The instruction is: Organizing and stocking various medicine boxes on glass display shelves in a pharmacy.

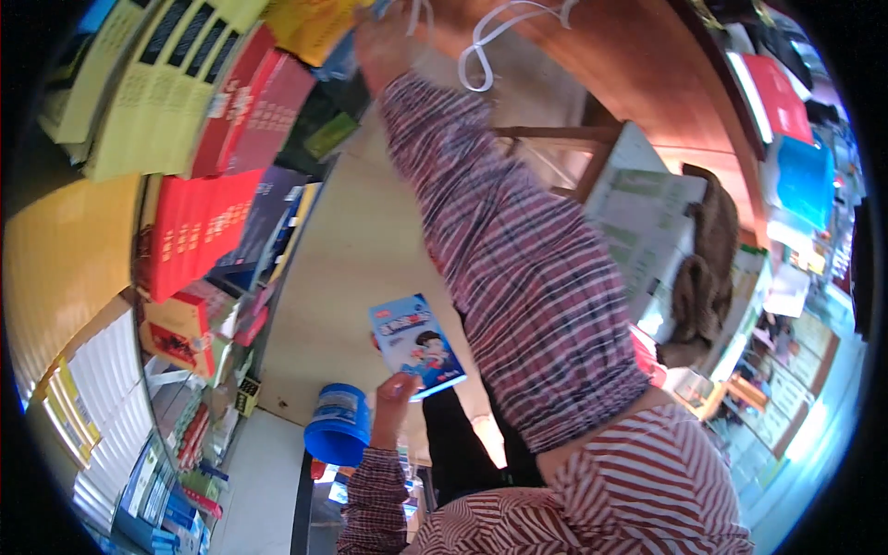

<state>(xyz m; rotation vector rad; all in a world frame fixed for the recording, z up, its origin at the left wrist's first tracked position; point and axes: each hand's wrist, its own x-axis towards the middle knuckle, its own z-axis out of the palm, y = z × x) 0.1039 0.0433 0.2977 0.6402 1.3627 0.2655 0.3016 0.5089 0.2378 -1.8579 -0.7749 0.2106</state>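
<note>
My left hand [397, 399] grips the lower edge of a thin blue-and-white booklet or flat box [418, 347] with a cartoon child and writing on its front. It is held over the pale tabletop [333, 243]. Close beside that hand is a blue plastic tub [336, 423], its open mouth facing me. My right arm, in a checked sleeve cover, stretches far up the view. The right hand [385, 48] is blurred at the top edge, near a yellow package [309, 28] and a looped white cord [479, 59]; its fingers are not clear.
Red books [201, 229] and yellow-spined volumes [152, 104] fill shelves along the left. To the right are a white-and-green carton [645, 222], a brown cloth [704, 277] draped by it, and a curved reddish wooden panel [645, 76].
</note>
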